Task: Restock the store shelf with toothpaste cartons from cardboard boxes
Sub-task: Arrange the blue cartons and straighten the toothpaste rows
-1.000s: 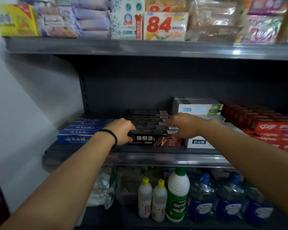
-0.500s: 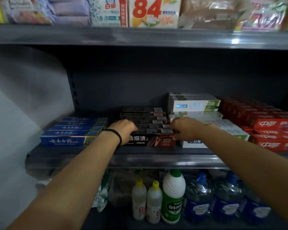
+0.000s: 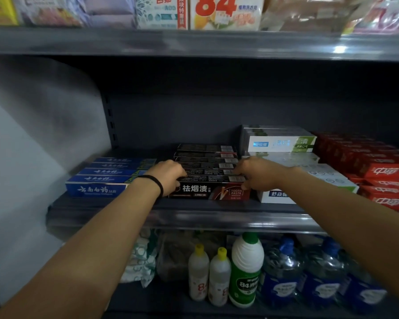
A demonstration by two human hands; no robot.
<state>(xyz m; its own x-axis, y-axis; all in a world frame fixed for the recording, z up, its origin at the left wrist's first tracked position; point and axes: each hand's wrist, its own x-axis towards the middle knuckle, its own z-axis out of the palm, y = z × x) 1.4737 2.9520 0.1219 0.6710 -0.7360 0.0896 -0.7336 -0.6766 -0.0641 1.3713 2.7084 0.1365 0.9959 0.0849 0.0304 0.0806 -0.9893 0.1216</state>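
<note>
Hands (image 3: 168,174) (image 3: 256,173) apparently each in grip on black carton (image 3: 207,192) ends, long axis left-right

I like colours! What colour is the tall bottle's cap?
Green, on the tall bottle; head view.

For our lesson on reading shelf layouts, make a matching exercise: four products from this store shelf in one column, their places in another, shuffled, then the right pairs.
Things:
1. blue cartons
2. black cartons
3. red cartons
4. green-capped bottle

Places:
A. lower shelf, beside two small yellow-capped bottles
B. middle shelf, far right
C. middle shelf, between both hands
D. middle shelf, far left

Pairs: 1-D, 2-C, 3-B, 4-A
</note>
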